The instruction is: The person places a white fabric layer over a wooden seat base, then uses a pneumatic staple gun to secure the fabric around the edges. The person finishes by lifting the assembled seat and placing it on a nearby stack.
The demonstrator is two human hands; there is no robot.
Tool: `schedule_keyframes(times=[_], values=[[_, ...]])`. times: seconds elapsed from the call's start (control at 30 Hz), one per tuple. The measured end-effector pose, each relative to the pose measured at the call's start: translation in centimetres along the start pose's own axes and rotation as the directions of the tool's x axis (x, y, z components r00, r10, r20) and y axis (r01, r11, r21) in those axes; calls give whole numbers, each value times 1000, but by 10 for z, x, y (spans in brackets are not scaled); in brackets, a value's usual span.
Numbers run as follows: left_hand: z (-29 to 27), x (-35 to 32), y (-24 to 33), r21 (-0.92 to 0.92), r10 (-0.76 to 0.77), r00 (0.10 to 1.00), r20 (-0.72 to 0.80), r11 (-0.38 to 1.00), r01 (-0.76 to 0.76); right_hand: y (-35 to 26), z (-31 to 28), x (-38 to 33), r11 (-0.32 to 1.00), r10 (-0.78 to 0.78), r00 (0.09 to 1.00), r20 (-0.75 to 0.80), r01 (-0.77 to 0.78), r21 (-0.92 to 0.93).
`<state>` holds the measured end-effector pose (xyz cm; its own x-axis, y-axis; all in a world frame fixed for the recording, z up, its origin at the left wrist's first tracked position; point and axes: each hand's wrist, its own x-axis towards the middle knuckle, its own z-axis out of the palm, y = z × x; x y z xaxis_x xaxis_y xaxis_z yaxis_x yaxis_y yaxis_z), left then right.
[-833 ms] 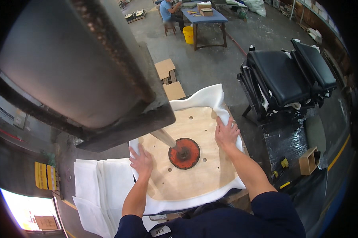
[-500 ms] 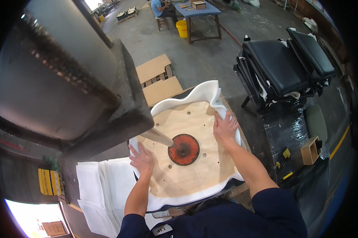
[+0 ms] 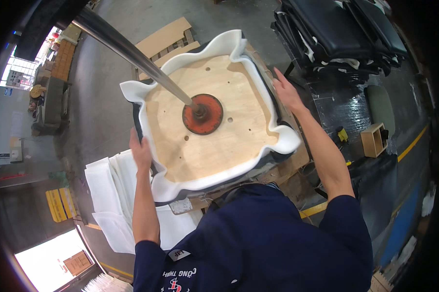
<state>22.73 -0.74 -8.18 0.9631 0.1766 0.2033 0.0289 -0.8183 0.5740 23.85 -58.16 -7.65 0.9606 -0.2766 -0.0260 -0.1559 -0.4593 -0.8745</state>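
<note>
A square plywood board lies inside a ring of white foam that stands up around its edges, with dark material outside it. A round red press plate on a metal rod rests on the board's middle. My left hand is beside the left outer side of the foam, fingers stretched out. At the right outer side is my right hand, its fingers extended along the dark edge. Neither hand holds anything; whether the fingertips touch the dark material I cannot tell.
Folded white sheets lie at the left. Black padded cushions are stacked at the back right, near a small wooden box. Cardboard sheets lie on a pallet beyond the board.
Both hands have come off the foam and board to the outer sides. The foam edges now stand up all round. My view has shifted, showing more of the press rod.
</note>
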Motion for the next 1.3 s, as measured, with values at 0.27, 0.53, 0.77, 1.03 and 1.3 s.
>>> schedule_keyframes(times=[0.27,0.53,0.77,1.03,1.3], values=[[-79,-192,-62,-508,-562,750,348,560,655,95,-47,-189,975,219,975,23,-220,40],[-74,-199,-38,-588,-508,782,361,527,613,53,-43,-195,977,156,986,-56,-162,-140],[-80,-207,-15,-361,-617,687,384,585,727,64,-50,-208,923,358,933,26,-358,142],[-97,-190,-44,-111,-495,645,582,737,667,65,-51,-198,921,349,933,-84,-325,213],[-91,-137,-46,165,-405,245,881,748,643,31,2,-259,702,619,761,-192,-427,570]])
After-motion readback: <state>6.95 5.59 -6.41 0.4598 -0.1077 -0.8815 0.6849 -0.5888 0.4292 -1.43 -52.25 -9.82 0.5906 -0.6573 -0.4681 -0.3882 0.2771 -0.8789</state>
